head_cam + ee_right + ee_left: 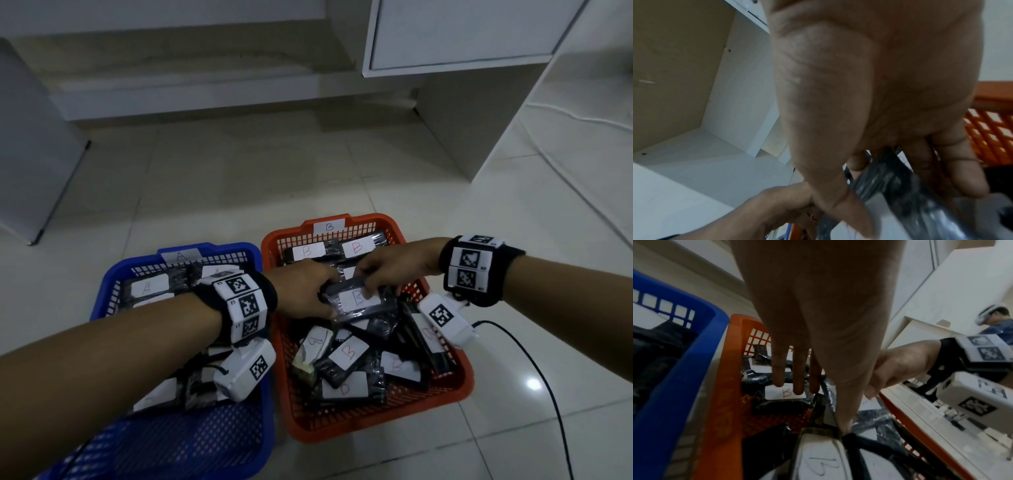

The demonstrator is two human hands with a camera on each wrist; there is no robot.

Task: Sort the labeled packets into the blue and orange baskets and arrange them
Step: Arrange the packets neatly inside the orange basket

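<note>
A black packet (359, 301) with a white label marked B is held just above the pile in the orange basket (466, 377). My left hand (329, 294) grips its left end, thumb at the near edge and fingers at the far edge. My right hand (376, 279) pinches its top right edge. In the right wrist view my right hand (916, 206) has thumb and curled fingers round the packet (898, 183). In the left wrist view my left hand (819, 404) shows straight fingers and the thumb on a packet edge. Several B packets (347, 353) lie in the orange basket. A-labelled packets (147, 287) fill the blue basket (113, 284) on its left.
Both baskets stand side by side on a pale tiled floor (239, 178). A white cabinet (462, 34) hangs at the back right and a grey panel (34, 154) stands at the left. A black cable (534, 363) runs right of the orange basket. Another person (995, 321) wearing a headset shows in the left wrist view.
</note>
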